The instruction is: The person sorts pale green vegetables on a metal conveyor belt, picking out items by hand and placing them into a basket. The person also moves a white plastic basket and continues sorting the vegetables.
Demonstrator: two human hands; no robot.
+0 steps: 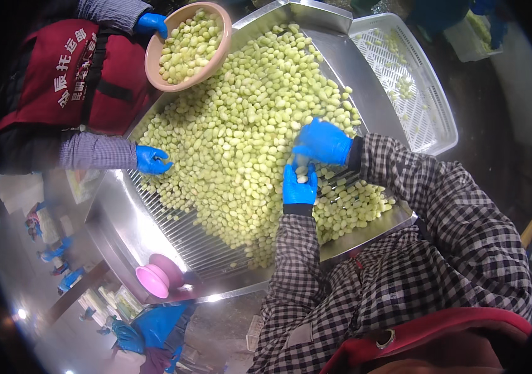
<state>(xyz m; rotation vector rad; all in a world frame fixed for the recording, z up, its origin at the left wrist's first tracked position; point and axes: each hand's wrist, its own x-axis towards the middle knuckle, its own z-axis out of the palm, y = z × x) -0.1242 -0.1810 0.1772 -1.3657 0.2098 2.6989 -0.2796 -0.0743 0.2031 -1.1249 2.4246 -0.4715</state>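
Observation:
Both my hands wear blue gloves. My left hand (299, 187) is at the right part of a large heap of pale green oval fruits (247, 135), its fingers up around a few fruits (302, 175). Just above it and close by is my right hand (324, 141), blurred and bent down towards the left hand; whether it grips anything cannot be seen. The heap lies on a slatted metal rack (177, 238) set in a stainless steel table (111, 224).
Across the table, a co-worker's gloved hand (151, 24) holds a peach-coloured bowl (152, 61) of the fruits; the other hand (153, 160) is at the heap's edge. A white perforated basket (443, 117) stands at the right. A pink plastic object (153, 280) sits at lower left.

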